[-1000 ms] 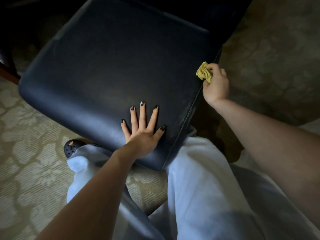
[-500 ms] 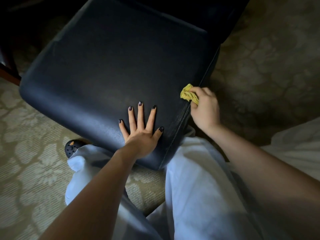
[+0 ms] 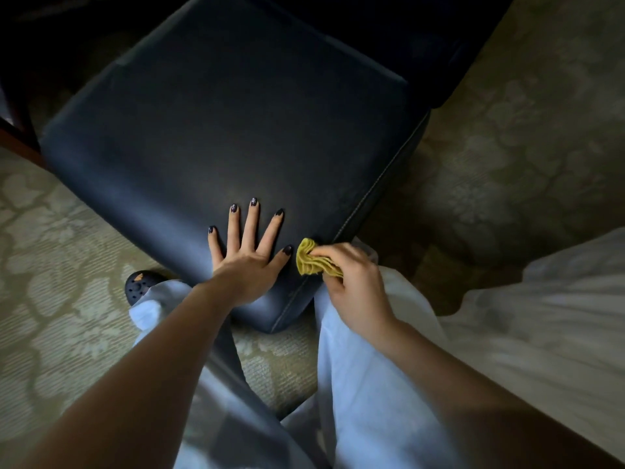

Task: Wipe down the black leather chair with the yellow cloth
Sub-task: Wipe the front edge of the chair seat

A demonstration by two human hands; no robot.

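the left hand [image 3: 248, 265] lay flat on the black leather chair [image 3: 236, 130], near the front corner of the seat. its fingers [image 3: 250, 228] were straight and spread apart. they pressed on the seat and held nothing. the nails were painted dark.

the right hand [image 3: 355, 282] was just to the right of those fingers. its own fingers [image 3: 333, 254] were curled tight round the yellow cloth [image 3: 311, 262], which was all bunched up. the cloth stuck out to the left of the right fingers and touched the side edge of the seat, close to the left thumb. a line of pale stitching [image 3: 378, 184] ran along that edge, up and away from the right fingers.

most of the seat lay beyond the left fingers, dark and smooth.

below both hands were the person's legs in pale trousers [image 3: 365, 384]. a dark shoe [image 3: 137, 286] with little holes peeked out to the left of the left wrist. the chair stood on a floor [image 3: 67, 248] with a pale flower pattern. far to the right of the right fingers lay some white stuff [image 3: 558, 316], and what it was could not be told.
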